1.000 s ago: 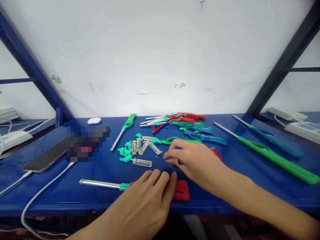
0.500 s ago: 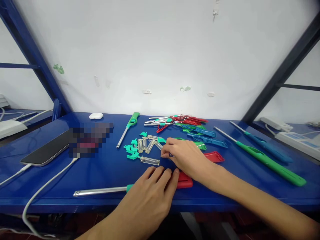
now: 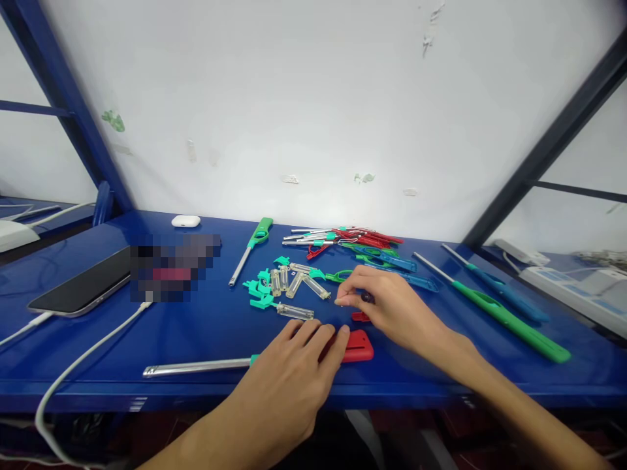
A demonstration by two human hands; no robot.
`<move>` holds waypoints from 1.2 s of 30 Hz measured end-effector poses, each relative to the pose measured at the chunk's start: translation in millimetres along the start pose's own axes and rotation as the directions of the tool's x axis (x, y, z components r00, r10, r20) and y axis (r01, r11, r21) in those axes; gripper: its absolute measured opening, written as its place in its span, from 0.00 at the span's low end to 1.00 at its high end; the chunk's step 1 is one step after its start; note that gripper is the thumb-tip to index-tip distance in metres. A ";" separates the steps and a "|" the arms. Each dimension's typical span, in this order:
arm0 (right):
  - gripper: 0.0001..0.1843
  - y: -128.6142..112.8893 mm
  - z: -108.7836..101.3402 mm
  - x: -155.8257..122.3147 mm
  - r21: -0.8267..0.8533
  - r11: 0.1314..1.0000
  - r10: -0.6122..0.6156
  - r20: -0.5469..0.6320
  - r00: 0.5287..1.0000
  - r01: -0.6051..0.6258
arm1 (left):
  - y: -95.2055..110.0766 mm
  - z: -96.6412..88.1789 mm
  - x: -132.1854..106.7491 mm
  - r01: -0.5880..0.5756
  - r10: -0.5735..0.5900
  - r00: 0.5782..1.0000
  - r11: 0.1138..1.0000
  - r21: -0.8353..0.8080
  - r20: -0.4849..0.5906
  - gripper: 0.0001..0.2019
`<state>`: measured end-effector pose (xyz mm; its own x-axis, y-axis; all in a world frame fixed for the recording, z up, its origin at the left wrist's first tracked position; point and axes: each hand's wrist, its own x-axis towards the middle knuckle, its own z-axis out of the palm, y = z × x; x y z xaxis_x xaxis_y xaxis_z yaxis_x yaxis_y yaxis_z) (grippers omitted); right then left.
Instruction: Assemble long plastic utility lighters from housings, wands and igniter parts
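Note:
My left hand lies over a red long-nosed lighter near the table's front edge, its fingers bent across the handle. The metal tube of that lighter points left. Just above and to the right, my right hand is closed, thumb and forefinger pinched together; a small dark round end shows between its fingers, the rest hidden. Beneath that hand a red shell piece is partly covered. Left of it lie several clear fuel tanks and a cluster of turquoise plastic pieces.
Behind are piled metal tubes and red parts, with blue shells. A green lighter and a blue lighter lie right, another green lighter back left. A phone, a cable and a white case are at left.
My right hand has drawn back to the right from the clear tanks, uncovering one of them. My left hand stays on the red lighter. The view has shifted slightly.

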<state>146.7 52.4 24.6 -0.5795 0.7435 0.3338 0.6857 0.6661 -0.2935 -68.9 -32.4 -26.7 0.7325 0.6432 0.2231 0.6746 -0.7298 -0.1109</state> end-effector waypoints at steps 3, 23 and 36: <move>0.08 -3.2 -8.5 -13.1 0.077 0.996 0.039 -0.030 0.999 -0.036 | -0.6 -0.3 -0.3 0.004 -0.004 1.000 1.000 -0.018 -0.013 0.39; 0.10 -15.9 17.8 -64.6 0.194 0.967 0.204 -0.189 0.960 -0.167 | -2.6 4.6 -1.6 0.012 -0.014 0.996 1.000 -0.028 -0.085 0.35; 0.09 -16.3 24.2 -67.3 0.158 0.977 0.177 -0.216 0.960 -0.145 | -1.8 3.6 -2.4 0.017 -0.019 0.996 1.000 -0.018 -0.082 0.35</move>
<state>163.8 -7.0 -14.7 -0.3397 0.8195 0.4615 0.6844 0.5520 -0.4763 -71.5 -31.8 -30.5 0.7098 0.6354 0.3041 0.6854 -0.7226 -0.0900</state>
